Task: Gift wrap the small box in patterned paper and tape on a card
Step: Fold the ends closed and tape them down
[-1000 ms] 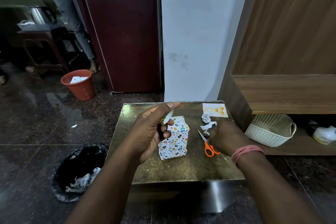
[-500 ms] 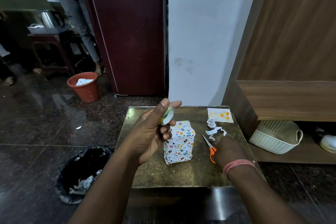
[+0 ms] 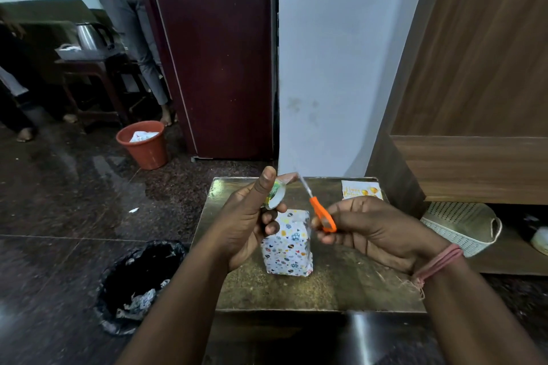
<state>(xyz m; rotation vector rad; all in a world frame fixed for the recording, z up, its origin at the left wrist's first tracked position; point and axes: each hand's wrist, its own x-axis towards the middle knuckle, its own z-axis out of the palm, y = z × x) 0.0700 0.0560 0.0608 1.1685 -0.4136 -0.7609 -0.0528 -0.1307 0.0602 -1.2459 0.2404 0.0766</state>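
Observation:
A small box wrapped in white patterned paper stands upright on the small brown table. My left hand holds a roll of clear tape above the box, thumb raised, with a strip pulled out to the right. My right hand grips orange-handled scissors, their blades pointing up and left toward the tape strip. A white card with yellow balloons lies flat at the table's far right corner.
A black-lined waste bin with paper scraps sits on the floor left of the table. An orange bucket stands farther back. A white basket is on the low shelf at right. A person stands behind, beside a dark red fridge.
My right hand picked the scissors up off the table and raised them to the tape strip. My left hand lifted the tape roll slightly higher.

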